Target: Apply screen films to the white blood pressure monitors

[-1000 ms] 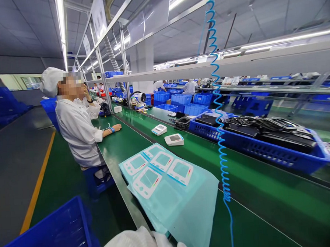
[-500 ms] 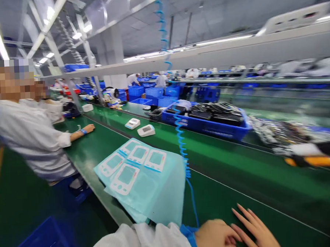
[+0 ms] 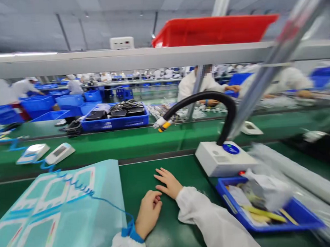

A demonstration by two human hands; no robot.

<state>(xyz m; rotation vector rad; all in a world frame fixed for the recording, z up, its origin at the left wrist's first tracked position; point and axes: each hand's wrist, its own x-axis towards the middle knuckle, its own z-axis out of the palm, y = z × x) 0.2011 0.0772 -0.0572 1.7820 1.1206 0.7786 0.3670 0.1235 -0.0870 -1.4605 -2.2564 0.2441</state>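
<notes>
Pale teal film sheet lies flat on the green bench, beside the left hand

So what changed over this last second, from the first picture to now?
The view swung right along the line. Both hands came into sight: the left hand rests loosely curled on the green bench, the right hand lies flat beside it. Neither holds anything. The teal sheets with panel overlays and the coiled blue cord stayed in place.
</notes>
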